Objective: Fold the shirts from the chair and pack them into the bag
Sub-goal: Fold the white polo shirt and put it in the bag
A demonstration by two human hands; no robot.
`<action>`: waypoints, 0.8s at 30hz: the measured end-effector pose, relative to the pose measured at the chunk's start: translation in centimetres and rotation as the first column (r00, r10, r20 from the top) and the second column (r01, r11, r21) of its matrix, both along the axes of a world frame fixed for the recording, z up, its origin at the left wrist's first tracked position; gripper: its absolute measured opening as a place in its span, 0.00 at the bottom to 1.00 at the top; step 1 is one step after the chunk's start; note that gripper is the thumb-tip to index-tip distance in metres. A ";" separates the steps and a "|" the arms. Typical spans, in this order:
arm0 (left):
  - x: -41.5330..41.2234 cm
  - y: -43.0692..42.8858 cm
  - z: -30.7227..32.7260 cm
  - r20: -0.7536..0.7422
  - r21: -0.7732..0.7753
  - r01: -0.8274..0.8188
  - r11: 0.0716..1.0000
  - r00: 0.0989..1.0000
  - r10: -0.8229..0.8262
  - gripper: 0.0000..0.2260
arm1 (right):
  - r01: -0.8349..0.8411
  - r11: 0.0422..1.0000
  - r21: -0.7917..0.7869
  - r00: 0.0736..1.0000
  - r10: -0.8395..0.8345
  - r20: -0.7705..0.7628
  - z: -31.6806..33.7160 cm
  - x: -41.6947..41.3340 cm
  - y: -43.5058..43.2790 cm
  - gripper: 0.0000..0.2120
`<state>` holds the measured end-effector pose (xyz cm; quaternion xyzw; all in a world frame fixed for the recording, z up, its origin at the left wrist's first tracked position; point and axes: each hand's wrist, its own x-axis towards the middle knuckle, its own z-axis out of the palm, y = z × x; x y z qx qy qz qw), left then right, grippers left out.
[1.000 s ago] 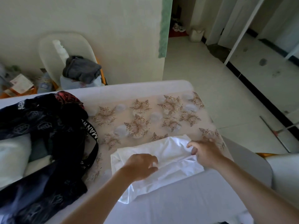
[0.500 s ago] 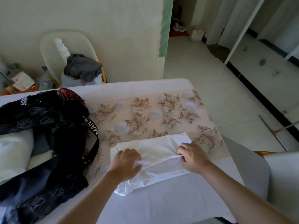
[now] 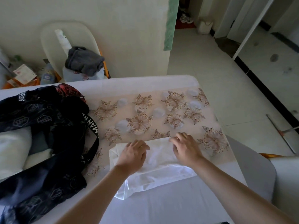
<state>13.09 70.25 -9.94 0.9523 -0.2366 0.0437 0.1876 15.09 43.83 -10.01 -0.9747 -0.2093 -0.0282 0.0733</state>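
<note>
Left hand [image 3: 134, 155] and right hand [image 3: 186, 149], curled before, now pressing flat-fingered on white shirt [image 3: 161, 175] toward table's [image 3: 161, 207] right edge, black bag [image 3: 48, 143] at left, floral cloth [image 3: 140, 109] beyond

Home interior, floral tablecloth [image 3: 145, 109], chair [image 3: 53, 34] piled with clothes [image 3: 84, 60], tiled floor [image 3: 210, 75]

Plain white, unpatterned, on the folded shirt [image 3: 161, 172] under the fingers [image 3: 139, 143]. Just beyond the fingers, pale pink-beige tablecloth [image 3: 142, 122] strewn with brown-outlined flowers and whitish discs. Left of the fingers, black bag [image 3: 40, 113] printed with pale outlined hexagons, its black strap [image 3: 93, 128] lettered in white; dark red patterned cloth [image 3: 68, 91] at its far edge. Far beyond the fingers, dark grey garment [image 3: 84, 60] on a cream chair [image 3: 48, 38]. Nearer than the fingers, plain pale lilac sheet [image 3: 169, 206].
</note>
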 end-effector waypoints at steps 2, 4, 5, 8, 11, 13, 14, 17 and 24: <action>0.3 -1.0 -0.8 -0.086 0.123 -0.106 0.987 0.989 0.117 0.15 | -0.042 0.996 -0.076 0.987 0.029 -0.159 -1.2 0.0 0.7 0.21; -0.9 -0.8 -2.5 -0.203 0.295 -0.118 0.948 0.962 0.183 0.27 | -0.059 0.986 -0.158 0.945 0.004 -0.327 -2.5 -0.5 0.1 0.29; -1.8 -0.3 -3.4 -0.224 0.338 -0.119 0.933 0.953 0.203 0.31 | -0.045 0.981 -0.188 0.927 -0.029 -0.374 -2.9 -0.5 -0.6 0.31; -3.8 1.6 -4.7 -0.215 0.370 -0.115 0.922 0.955 0.205 0.39 | -0.032 0.971 -0.239 0.920 -0.065 -0.386 -3.5 -0.3 -2.2 0.34; -3.7 2.6 -4.5 -0.246 0.352 0.002 0.936 0.965 0.091 0.47 | -0.020 0.971 -0.239 0.948 -0.057 -0.313 -3.8 -0.2 -2.3 0.35; -2.8 3.0 -4.1 -0.296 0.378 0.074 0.923 0.954 0.045 0.50 | -0.061 0.974 -0.220 0.972 0.008 -0.236 -3.5 -0.2 -1.7 0.34; -2.0 3.3 -4.0 -0.320 0.399 0.115 0.910 0.947 0.021 0.50 | -0.113 0.975 -0.193 0.975 0.071 -0.213 -3.4 -0.2 -1.4 0.32; 1.5 4.4 -2.9 -0.354 0.480 0.264 0.837 0.931 -0.090 0.51 | -0.240 0.959 -0.152 0.944 0.194 -0.267 -3.0 -0.8 -0.4 0.31; 6.4 2.6 1.5 -0.108 0.624 -0.034 0.781 0.986 0.128 0.34 | 0.075 0.949 -0.305 0.975 -0.133 -0.175 -2.5 -2.0 2.5 0.34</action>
